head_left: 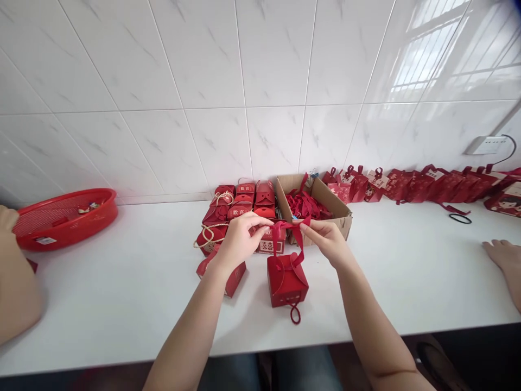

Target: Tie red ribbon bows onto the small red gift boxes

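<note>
Pinching a red ribbon [275,244] between thumb and fingertips of the left hand [241,234], and gripping the same ribbon likewise with the right hand [329,243]; narrow at the 2 grips, not spread. Holding it near and above a small red box [287,288]. Find that box upright on the white table [142,304], between the forearms, with 2 strands of ribbon running up from its folded top toward the fingers, and with a red cord loop [298,314] showing at its near side. Cannot tell a finished knot from a loose crossing between the hands.

Watch for tipping or dragging of the box: likely to come from pulling harder with 1 hand than with the other, given no hand steadying its sides. Watch too for slipping, a fair risk from so small a pinch on smooth-looking ribbon. Judge creasing of the curved top flaps possible from drawing too tight, and gaping possible from leaving slack. Beware of twisted strands, probably making for an uneven tie.

Mind the crowding as well: close behind the hands, see a cluster of red boxes [240,201] and an open carton [336,203] with loose ribbons [303,205] inside. Could snag a trailing end there through reaching too far forward, or bump the neighbouring box [236,279] by swinging the left forearm. Count as less of a worry, being well apart, the red basket [73,233] at far left and another person's hand [502,260] at far right.
</note>
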The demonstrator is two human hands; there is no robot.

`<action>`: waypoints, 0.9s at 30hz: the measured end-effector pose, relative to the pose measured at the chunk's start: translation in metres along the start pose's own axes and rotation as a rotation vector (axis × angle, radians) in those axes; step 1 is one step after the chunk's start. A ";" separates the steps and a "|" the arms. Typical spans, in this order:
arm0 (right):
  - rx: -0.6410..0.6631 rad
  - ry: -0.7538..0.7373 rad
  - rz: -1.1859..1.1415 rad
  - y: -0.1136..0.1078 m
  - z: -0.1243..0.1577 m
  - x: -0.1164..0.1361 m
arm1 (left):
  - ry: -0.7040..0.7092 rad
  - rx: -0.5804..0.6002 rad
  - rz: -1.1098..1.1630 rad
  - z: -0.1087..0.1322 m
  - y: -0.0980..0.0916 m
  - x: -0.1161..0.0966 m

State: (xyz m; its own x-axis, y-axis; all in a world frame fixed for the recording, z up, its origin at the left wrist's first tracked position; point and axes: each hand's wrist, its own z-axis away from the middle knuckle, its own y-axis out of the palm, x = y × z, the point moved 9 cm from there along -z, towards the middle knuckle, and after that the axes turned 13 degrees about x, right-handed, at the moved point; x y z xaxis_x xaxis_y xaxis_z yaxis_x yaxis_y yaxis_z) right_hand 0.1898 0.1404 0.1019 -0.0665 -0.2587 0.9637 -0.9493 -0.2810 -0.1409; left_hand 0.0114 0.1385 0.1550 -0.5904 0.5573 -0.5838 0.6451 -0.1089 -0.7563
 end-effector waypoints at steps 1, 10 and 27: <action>-0.043 0.013 0.020 -0.004 0.005 -0.003 | -0.004 0.004 -0.016 0.003 -0.002 0.000; -0.236 0.171 0.115 -0.043 0.055 -0.045 | -0.117 0.012 -0.086 0.042 -0.013 0.027; -0.397 0.328 -0.057 -0.069 0.105 -0.112 | -0.391 -0.099 -0.069 0.103 -0.015 0.094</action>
State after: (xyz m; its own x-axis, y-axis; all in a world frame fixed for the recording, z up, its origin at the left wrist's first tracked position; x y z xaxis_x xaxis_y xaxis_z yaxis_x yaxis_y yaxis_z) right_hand 0.2950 0.0920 -0.0205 -0.0437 0.0677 0.9968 -0.9934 0.1031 -0.0505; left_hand -0.1032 0.1080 0.0809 -0.7616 0.2034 -0.6153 0.6298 0.0080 -0.7768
